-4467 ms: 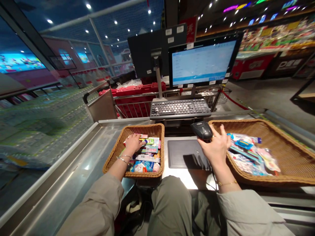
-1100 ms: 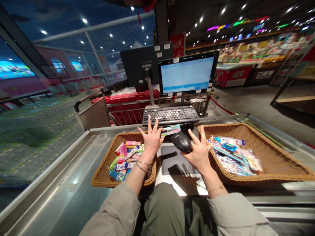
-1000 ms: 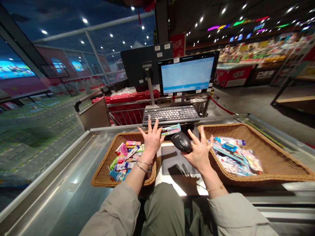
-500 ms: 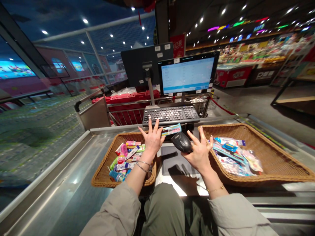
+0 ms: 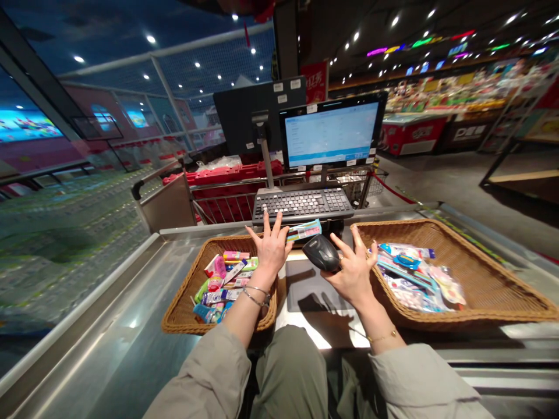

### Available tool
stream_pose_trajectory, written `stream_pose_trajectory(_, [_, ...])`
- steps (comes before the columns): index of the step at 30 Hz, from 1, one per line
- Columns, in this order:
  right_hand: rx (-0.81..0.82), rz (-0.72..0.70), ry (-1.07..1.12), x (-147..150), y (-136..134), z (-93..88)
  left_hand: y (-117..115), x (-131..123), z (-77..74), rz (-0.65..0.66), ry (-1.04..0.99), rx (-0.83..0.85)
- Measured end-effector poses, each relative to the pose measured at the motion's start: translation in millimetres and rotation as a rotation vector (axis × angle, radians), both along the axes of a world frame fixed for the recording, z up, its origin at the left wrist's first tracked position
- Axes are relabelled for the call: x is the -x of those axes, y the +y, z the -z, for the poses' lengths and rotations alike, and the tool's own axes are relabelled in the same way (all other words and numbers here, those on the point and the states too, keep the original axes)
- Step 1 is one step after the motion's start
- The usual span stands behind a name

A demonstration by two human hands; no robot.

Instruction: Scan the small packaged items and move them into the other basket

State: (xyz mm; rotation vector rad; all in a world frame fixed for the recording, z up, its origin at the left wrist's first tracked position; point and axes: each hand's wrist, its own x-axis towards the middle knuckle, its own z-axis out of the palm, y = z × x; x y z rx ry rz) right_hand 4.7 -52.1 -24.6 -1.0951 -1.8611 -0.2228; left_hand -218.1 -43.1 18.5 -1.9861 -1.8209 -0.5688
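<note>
Left hand (image 5: 271,250) open, fingers spread, over wicker basket (image 5: 180,294) of small packs (image 5: 218,288), just beside boxed pack (image 5: 304,230). Right hand (image 5: 351,273) splayed, touching handheld barcode scanner (image 5: 321,253); grip cannot be told.

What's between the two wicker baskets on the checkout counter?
In the head view: a dark flat pad on the steel counter, with a black handheld barcode scanner above it, touching the right hand.
</note>
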Motion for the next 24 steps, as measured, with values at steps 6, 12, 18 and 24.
stream_pose_trajectory(6, [-0.024, 0.053, 0.023, -1.5, -0.1, -1.3, -0.4, -8.9, -5.7, -0.019, 0.034, -0.028])
stream_pose_trajectory(12, [-0.047, 0.111, 0.054, -13.1, -1.8, -5.0, 2.0, -21.6, -10.0, 0.003, 0.043, -0.041])
stream_pose_trajectory(18, [-0.039, 0.235, 0.12, -34.8, -5.5, -8.1, 7.1, -44.6, -14.0, 0.071, 0.054, -0.065])
stream_pose_trajectory(24, [0.029, 0.408, 0.257, -60.2, -12.5, -14.9, 12.2, -77.8, -17.0, 0.161, 0.047, -0.06])
